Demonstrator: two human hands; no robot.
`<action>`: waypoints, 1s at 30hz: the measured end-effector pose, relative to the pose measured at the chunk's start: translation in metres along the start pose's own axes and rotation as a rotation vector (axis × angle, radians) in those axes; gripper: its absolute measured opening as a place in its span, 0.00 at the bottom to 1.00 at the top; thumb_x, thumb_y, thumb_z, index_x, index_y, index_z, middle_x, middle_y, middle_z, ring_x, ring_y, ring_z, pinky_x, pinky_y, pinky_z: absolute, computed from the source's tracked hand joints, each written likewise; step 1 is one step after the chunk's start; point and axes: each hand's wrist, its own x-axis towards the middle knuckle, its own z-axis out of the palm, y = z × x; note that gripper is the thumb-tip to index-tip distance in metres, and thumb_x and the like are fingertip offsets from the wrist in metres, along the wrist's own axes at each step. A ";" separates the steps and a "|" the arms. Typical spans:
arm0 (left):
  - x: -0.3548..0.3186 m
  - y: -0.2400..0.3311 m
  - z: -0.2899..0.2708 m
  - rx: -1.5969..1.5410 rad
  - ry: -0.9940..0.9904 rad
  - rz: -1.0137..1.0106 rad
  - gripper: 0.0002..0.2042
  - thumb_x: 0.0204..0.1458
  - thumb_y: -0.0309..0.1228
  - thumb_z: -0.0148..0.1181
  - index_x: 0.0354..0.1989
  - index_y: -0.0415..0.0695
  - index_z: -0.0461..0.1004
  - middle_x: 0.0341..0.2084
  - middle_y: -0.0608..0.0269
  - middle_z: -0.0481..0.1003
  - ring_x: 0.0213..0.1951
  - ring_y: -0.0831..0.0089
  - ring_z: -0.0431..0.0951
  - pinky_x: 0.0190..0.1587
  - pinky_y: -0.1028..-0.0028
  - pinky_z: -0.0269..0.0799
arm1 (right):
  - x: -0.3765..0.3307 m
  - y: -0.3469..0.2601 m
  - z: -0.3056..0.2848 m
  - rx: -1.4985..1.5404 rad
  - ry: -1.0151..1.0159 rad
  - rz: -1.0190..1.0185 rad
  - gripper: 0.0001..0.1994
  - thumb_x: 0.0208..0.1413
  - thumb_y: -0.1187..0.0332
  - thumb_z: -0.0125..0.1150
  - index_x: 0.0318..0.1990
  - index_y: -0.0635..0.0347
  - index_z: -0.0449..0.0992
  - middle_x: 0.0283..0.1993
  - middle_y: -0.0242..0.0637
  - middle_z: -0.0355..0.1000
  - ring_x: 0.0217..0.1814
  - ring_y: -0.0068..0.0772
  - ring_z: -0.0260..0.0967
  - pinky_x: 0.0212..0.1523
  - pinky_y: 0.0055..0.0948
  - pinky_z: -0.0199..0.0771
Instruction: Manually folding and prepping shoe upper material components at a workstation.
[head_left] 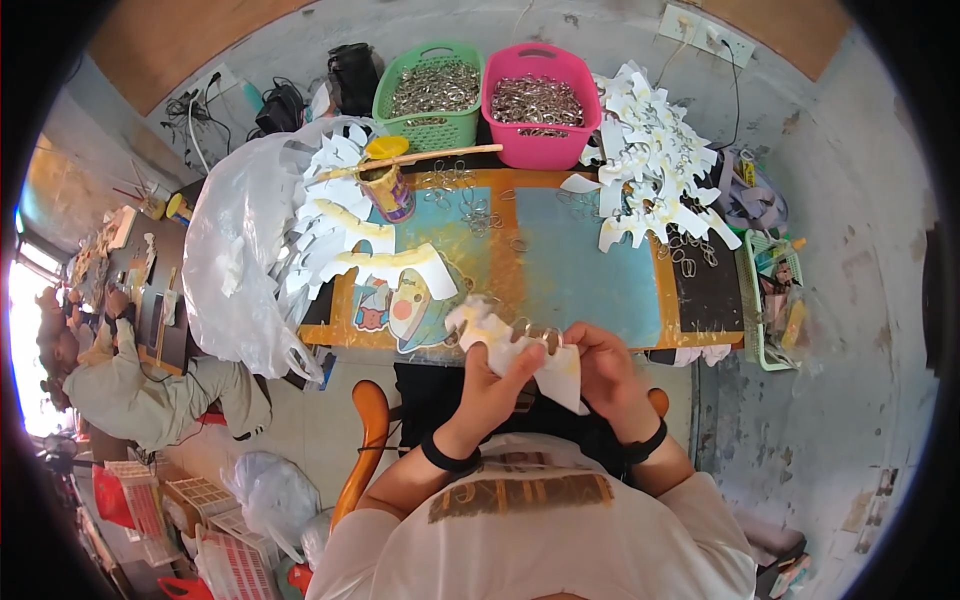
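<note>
1. Head view: the left hand and the right hand meet just above the person's lap, at the near edge of the table.
2. Both hands hold one white paper cutout between them; the left fingers are closed on its left part, the right fingers are curled around its right part.
3. A metal wire clip sits at the top edge of the cutout, between the two hands; how it is fastened cannot be told.
4. Each wrist wears a dark band.
5. On the table's left side lie more white cutouts with yellow edges, partly on a white plastic bag.
6. A glue can stands behind them, with a wooden stick resting across its top.
7. At the far edge stand a green basket and a pink basket, both filled with metal clips.
8. A heap of finished white cutouts lies at the right, near the pink basket.
9. Loose wire clips are scattered on the table's middle.
10. Another person sits at the far left, well apart.
</note>
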 end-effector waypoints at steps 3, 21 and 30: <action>0.005 0.007 -0.008 0.065 -0.031 0.025 0.07 0.57 0.29 0.63 0.38 0.37 0.77 0.30 0.70 0.77 0.32 0.85 0.72 0.32 0.80 0.68 | 0.001 -0.025 -0.011 0.049 -0.193 0.009 0.18 0.61 0.62 0.54 0.53 0.64 0.71 0.42 0.38 0.73 0.44 0.26 0.70 0.45 0.24 0.67; -0.015 -0.002 -0.004 0.150 -0.056 0.133 0.09 0.58 0.27 0.61 0.44 0.39 0.71 0.30 0.75 0.72 0.31 0.90 0.67 0.28 0.85 0.62 | 0.007 -0.004 0.018 -0.431 0.165 -0.015 0.06 0.59 0.71 0.60 0.34 0.66 0.76 0.30 0.25 0.72 0.31 0.12 0.64 0.31 0.16 0.62; -0.007 -0.008 -0.020 0.297 -0.203 -0.061 0.15 0.54 0.27 0.66 0.47 0.36 0.73 0.37 0.69 0.75 0.39 0.83 0.72 0.41 0.80 0.69 | 0.024 -0.043 0.012 -0.600 -0.034 0.084 0.11 0.58 0.74 0.58 0.48 0.64 0.77 0.42 0.36 0.77 0.43 0.22 0.73 0.44 0.22 0.73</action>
